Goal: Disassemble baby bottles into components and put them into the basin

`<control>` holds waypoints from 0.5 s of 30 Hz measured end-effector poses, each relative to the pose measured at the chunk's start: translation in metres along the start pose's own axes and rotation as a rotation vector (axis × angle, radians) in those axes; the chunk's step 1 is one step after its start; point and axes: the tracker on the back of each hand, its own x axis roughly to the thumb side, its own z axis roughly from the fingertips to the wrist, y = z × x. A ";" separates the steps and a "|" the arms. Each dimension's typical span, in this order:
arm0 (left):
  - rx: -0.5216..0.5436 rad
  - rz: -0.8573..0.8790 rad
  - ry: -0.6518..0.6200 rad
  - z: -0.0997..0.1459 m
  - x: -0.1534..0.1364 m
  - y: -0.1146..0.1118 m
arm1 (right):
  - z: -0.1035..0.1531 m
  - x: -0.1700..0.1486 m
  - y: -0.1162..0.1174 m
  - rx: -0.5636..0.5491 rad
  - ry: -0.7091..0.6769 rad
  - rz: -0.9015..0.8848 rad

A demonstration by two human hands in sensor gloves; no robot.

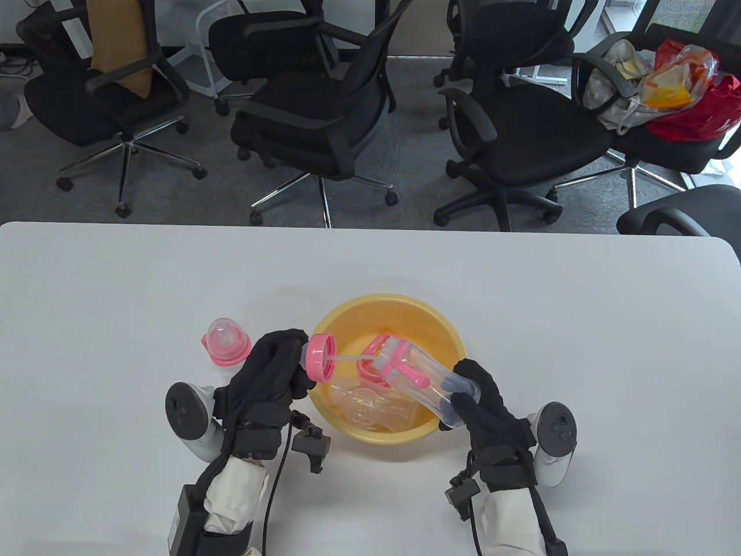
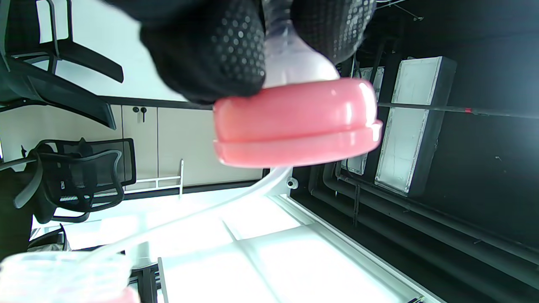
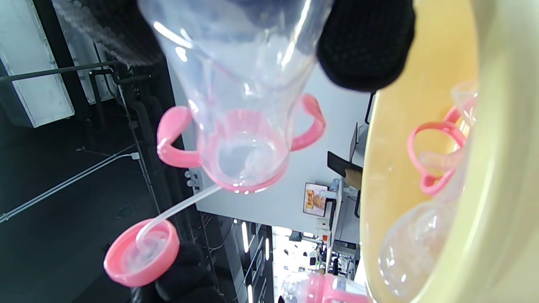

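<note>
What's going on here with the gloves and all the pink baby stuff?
A person in sensor gloves is taking baby bottles apart over a yellow basin. The right hand holds a clear bottle with pink handles; the left hand holds its pink collar, its straw still reaching into the bottle. Parts already lie in the basin, and a capped top sits on the table.

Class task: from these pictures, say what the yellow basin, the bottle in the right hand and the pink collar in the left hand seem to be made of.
Yellow basin: probably moulded plastic, smooth, slightly glossy.
Bottle: clear plastic by the look; the basin shows through it.
Pink collar: opaque glossy plastic with sharp highlights.
</note>
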 end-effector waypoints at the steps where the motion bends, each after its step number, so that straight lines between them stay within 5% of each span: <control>1: 0.004 0.001 0.001 0.000 0.002 -0.001 | 0.001 -0.001 -0.002 -0.011 0.005 0.000; 15: -0.065 -0.091 0.109 -0.007 -0.016 -0.030 | 0.009 -0.008 -0.023 -0.135 0.027 -0.084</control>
